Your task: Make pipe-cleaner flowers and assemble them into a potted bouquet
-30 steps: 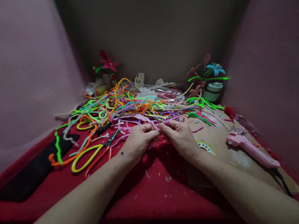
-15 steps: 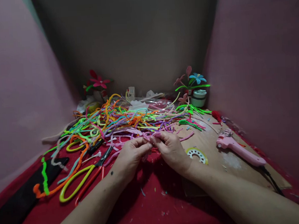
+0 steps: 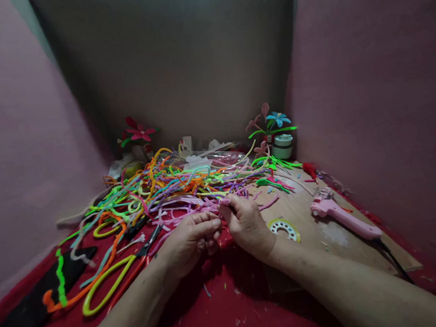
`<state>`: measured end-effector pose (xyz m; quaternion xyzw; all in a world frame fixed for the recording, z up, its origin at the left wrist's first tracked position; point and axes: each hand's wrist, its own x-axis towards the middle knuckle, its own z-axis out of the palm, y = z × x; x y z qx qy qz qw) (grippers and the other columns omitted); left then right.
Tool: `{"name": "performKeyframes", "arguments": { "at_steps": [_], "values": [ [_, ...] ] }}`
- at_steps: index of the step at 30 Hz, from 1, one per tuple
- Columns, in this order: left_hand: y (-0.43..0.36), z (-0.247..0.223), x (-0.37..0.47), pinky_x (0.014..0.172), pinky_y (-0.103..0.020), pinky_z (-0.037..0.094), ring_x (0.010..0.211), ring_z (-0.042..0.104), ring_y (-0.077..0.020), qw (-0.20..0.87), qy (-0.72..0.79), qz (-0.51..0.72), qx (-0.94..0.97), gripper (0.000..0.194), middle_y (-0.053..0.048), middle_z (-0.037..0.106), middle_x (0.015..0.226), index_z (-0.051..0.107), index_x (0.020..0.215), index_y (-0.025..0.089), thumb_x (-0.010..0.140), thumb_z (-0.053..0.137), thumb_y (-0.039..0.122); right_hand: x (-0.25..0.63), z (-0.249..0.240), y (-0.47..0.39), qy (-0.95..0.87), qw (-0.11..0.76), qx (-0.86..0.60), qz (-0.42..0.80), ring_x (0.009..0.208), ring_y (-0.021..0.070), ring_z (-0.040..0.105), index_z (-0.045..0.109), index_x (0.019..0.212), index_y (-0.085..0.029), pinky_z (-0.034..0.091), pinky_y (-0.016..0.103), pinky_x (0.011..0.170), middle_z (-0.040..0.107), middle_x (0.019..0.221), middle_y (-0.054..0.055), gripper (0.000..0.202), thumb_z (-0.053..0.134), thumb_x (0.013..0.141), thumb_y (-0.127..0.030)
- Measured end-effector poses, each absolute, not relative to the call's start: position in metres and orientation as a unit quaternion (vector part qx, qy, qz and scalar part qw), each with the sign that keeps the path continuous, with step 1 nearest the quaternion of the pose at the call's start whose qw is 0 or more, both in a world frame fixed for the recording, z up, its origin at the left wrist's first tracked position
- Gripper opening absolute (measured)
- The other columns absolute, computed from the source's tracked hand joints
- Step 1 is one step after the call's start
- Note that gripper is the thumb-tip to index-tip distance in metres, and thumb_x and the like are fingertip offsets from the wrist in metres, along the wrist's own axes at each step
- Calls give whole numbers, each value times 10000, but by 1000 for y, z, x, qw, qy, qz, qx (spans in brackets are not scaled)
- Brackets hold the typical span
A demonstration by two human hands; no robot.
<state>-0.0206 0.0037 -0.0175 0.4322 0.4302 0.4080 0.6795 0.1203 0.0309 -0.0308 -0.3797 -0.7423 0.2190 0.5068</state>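
Observation:
Over the near edge of the pile, my right hand (image 3: 247, 227) is closed in a pinch on a pink pipe cleaner (image 3: 224, 202), whose fuzzy end shows above the fingertips. Close beside it, my left hand (image 3: 193, 237) has its thumb and forefinger pressed together and the other fingers curled. Whatever lies between those fingertips is too small to make out. Behind both hands spreads a tangled pile of coloured pipe cleaners (image 3: 189, 185), with pink and lilac ones nearest. Scissors (image 3: 116, 275) with yellow and red handles lie left of my left hand, partly behind my forearm.
On a brown board (image 3: 310, 256) at right lie a roll of tape (image 3: 284, 230) and a pink glue gun (image 3: 344, 217) with a black cord. Pipe-cleaner flowers (image 3: 141, 132) and a lidded jar (image 3: 282, 146) stand at the back. Scraps dot the red cloth (image 3: 228, 312).
My left fingertips have drawn a little down and away from the pink pipe cleaner, while my right hand keeps its pinch. The whole view has shifted slightly.

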Motion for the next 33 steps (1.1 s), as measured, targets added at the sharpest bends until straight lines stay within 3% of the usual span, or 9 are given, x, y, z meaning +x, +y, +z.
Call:
{"name": "performKeyframes", "arguments": {
  "at_steps": [10, 15, 20, 33],
  "values": [
    [3, -21, -18, 407, -174, 277, 395, 398, -38, 627, 462, 410, 474, 180, 27, 512, 537, 554, 655, 128, 716, 620, 284, 121, -33, 37, -725, 508, -396, 243, 552, 117, 459, 487, 668, -177, 344, 227, 568, 533, 604, 7, 193, 438, 843, -240],
    [5, -24, -16, 398, -175, 290, 380, 417, -48, 573, 512, 396, 503, 134, 10, 539, 497, 560, 588, 124, 678, 573, 223, 120, -35, 35, -725, 493, -392, 279, 547, 120, 482, 497, 661, -177, 356, 232, 567, 538, 592, 6, 208, 428, 849, -236],
    [6, -23, -18, 359, -173, 278, 366, 422, -61, 597, 514, 389, 479, 65, -13, 591, 514, 565, 607, 128, 599, 506, 154, 119, -37, 31, -728, 484, -383, 299, 538, 122, 506, 494, 653, -180, 378, 236, 566, 548, 575, 3, 205, 437, 841, -237],
    [3, -24, -13, 298, -197, 216, 305, 303, -66, 608, 480, 404, 487, 104, 17, 453, 404, 513, 485, 141, 497, 412, 123, 114, -40, 24, -687, 469, -359, 423, 456, 109, 528, 494, 706, -188, 416, 217, 504, 562, 503, -27, 163, 425, 847, -233]
  ]
}}
